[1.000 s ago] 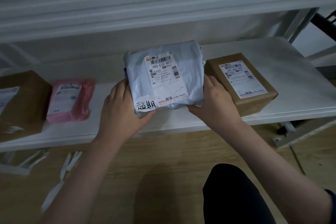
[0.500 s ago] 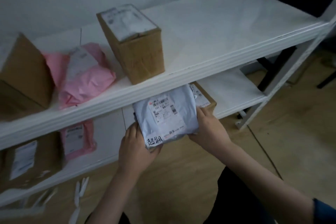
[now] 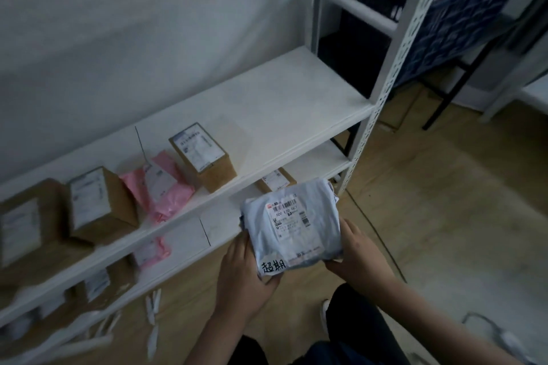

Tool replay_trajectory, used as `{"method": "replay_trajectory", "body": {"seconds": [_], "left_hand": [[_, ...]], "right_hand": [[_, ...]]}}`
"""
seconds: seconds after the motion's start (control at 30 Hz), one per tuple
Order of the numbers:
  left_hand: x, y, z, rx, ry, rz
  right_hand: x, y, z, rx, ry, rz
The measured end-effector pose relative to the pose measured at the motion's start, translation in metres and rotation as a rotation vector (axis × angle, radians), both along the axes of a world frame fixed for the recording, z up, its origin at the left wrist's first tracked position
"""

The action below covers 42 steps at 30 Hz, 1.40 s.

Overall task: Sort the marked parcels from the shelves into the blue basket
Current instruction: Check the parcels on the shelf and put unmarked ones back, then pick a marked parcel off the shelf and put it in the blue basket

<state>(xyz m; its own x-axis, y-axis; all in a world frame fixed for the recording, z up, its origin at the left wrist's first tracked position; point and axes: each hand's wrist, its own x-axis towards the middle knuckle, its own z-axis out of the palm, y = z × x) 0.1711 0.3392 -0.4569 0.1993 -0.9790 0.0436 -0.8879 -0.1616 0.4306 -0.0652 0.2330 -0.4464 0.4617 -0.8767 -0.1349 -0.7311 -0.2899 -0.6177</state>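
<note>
Since half a second ago the grey parcel [image 3: 292,225] has come away from the lower shelf [image 3: 320,161] and now sits in front of the rack, over the wooden floor [image 3: 444,216], with the view swung up and to the right so the top of the rack shows.

The white shelf rack [image 3: 394,68] fills most of the view. Its upper shelf [image 3: 290,98] carries three brown boxes in a row, one at the far left [image 3: 23,225], one beside it [image 3: 98,204] and a taller one [image 3: 204,157] further right, with a pink mailer [image 3: 160,187] lying between the last two. The right half of that shelf is bare. Behind the rack's right post stands the blue basket [image 3: 474,9], well apart from the parcel. On the lower shelf a small brown box [image 3: 274,181] sits just behind the parcel, and another pink mailer [image 3: 151,252] lies further left.

The left hand [image 3: 243,272] grips the parcel's lower left corner, thumb curled over the handwritten white tag [image 3: 274,265]. The right hand [image 3: 358,255] holds the lower right edge, fingers wrapped underneath. The printed label [image 3: 289,216] faces up.
</note>
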Motion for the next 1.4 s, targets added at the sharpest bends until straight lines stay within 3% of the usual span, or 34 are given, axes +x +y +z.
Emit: {"method": "replay_trajectory", "body": {"seconds": [0.17,0.3,0.6,0.83,1.07,1.4], "left_hand": [[-0.018,-0.023,0.098,-0.046,-0.027,-0.079],[-0.026,-0.041,0.140,-0.112,-0.041,-0.158],[-0.032,-0.083,0.157,-0.099,-0.061,-0.318],[-0.079,-0.131,0.167,-0.116,-0.061,-0.437],[-0.176,-0.236,0.189,-0.148,-0.091,-0.523],[-0.283,-0.407,0.221,-0.182,-0.035,-0.477]], "right_hand": [[-0.032,-0.001,0.104,-0.095,-0.015,-0.080],[-0.046,-0.001,0.150,-0.140,-0.020,-0.138],[-0.062,0.007,0.167,-0.180,-0.051,-0.303],[-0.107,-0.007,0.167,-0.170,-0.068,-0.441],[-0.205,-0.088,0.189,-0.184,-0.015,-0.524],[-0.308,-0.270,0.233,-0.211,0.006,-0.525]]}}
